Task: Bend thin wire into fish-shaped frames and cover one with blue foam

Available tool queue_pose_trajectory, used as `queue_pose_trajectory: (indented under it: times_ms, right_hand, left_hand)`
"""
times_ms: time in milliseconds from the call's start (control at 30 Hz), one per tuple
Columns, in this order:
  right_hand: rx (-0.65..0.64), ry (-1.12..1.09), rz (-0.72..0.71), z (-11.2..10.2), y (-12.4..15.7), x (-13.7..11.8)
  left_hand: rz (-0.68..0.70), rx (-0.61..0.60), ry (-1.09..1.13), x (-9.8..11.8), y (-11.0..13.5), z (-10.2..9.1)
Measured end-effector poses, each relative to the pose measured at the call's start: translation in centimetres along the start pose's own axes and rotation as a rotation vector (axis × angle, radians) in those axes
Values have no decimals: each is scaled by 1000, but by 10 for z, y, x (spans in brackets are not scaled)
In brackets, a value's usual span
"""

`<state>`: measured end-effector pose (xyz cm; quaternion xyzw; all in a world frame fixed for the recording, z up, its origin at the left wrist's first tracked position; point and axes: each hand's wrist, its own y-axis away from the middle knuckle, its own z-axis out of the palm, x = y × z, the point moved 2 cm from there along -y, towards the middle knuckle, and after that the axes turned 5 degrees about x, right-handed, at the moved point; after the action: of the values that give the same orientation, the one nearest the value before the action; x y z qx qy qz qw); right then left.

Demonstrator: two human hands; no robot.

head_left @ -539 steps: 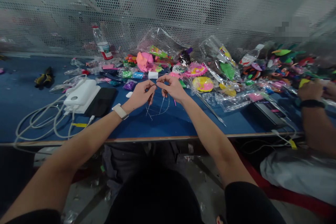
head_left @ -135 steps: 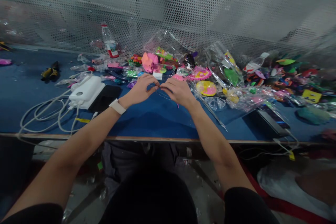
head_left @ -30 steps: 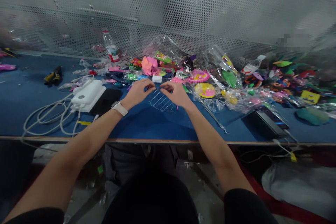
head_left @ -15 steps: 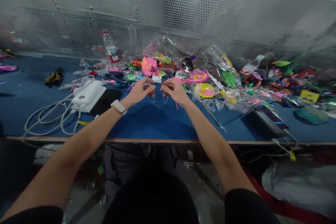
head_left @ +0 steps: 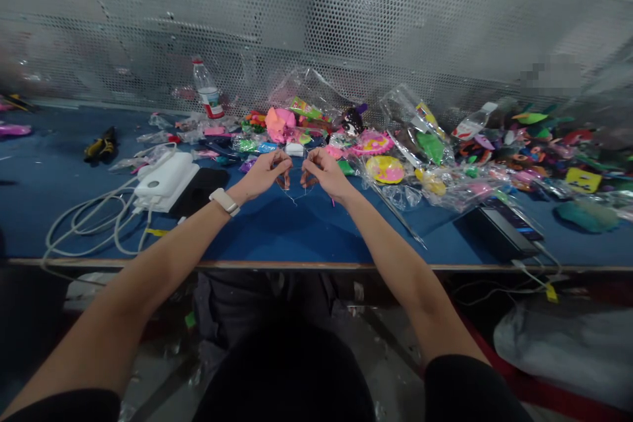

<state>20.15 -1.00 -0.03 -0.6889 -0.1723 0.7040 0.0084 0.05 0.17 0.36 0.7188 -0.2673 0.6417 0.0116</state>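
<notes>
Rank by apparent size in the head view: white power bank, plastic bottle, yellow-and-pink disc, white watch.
1. white power bank, clearly largest.
2. plastic bottle and yellow-and-pink disc: look alike; the bottle stands farther back, so unranked.
3. white watch, smallest.

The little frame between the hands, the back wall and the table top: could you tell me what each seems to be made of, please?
The frame, pinched by left hand and right hand, looks like thin bare wire: fine pale lines. The back wall seems perforated sheet metal, grey and shiny with regular holes. The table top looks matte blue, perhaps felt or plastic covering.
</notes>
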Motion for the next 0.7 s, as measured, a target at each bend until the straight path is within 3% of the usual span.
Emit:
queue_pose_trajectory:
  times_ms: [267,433,700]
  right_hand:
    - [13,13,-39,5,0,0]
    - [92,14,-82,1,-2,0]
    - [188,-68,-111,-6,-5,-1]
  left_hand:
    - [18,23,-27,6,-1,0]
    - [-8,44,6,0,0,-3]
    - [-13,-49,-55,-9,1,-6]
